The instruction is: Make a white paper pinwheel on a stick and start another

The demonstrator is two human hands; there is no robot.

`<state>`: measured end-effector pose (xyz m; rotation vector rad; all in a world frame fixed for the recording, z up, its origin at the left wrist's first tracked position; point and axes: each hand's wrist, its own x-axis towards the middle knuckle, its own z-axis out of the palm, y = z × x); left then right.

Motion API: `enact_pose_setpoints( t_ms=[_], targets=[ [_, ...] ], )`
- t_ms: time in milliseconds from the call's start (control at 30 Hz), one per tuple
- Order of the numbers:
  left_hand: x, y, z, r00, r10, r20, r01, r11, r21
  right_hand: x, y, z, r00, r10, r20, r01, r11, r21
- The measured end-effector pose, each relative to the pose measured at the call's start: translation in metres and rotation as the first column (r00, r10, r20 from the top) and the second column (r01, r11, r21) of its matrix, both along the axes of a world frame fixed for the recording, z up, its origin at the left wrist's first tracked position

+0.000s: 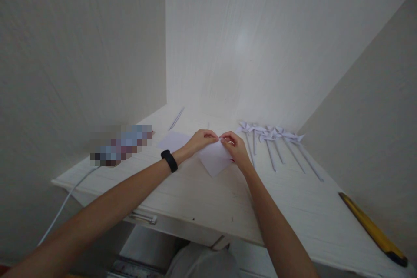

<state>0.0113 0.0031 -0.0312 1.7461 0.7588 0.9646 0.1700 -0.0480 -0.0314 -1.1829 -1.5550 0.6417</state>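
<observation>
At the centre of the frame a white square sheet of paper (pixel 215 161) lies on the pale wooden desk (pixel 293 213). Both forearms reach forward and converge. The left hand (pixel 202 140) and right hand (pixel 235 147) are curled, fingertips pinched on the sheet's far edge and nearly touching. To the right lies a row of white paper pinwheels (pixel 272 135) on sticks. A yellow-handled tool (pixel 374 231) is at the lower right.

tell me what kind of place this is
Likely a home desk alcove used for paper craft: a white desk between plain walls, a row of paper pinwheels, and left hand and right hand pinching a white sheet.
</observation>
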Motion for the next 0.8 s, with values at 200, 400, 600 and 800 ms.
enact_pose_setpoints(
  t_ms=[200, 400, 600, 800],
  targets=[
    [0.0017, 0.0027, -0.0037, 0.999, 0.018, -0.04, -0.015, 0.997, 0.077, 0.002, 0.0036, -0.0024, 0.999, -0.017, -0.03, 0.015, 0.999, -0.037],
    [0.0011, 0.0068, -0.0058, 0.998, 0.036, -0.055, -0.026, 0.985, 0.17, -0.0002, 0.0023, -0.0033, 0.994, 0.03, -0.108, -0.045, 0.989, -0.14],
    [0.0028, 0.0025, -0.0029, 0.999, 0.026, -0.041, -0.019, 0.988, 0.156, 0.0005, 0.0013, -0.0037, 0.988, 0.041, -0.146, -0.059, 0.991, -0.121],
    [0.0016, 0.0013, -0.0023, 0.996, 0.039, -0.076, -0.02, 0.971, 0.238, 0.0016, 0.0024, -0.0035, 0.978, 0.024, -0.205, -0.058, 0.985, -0.16]
  ],
)
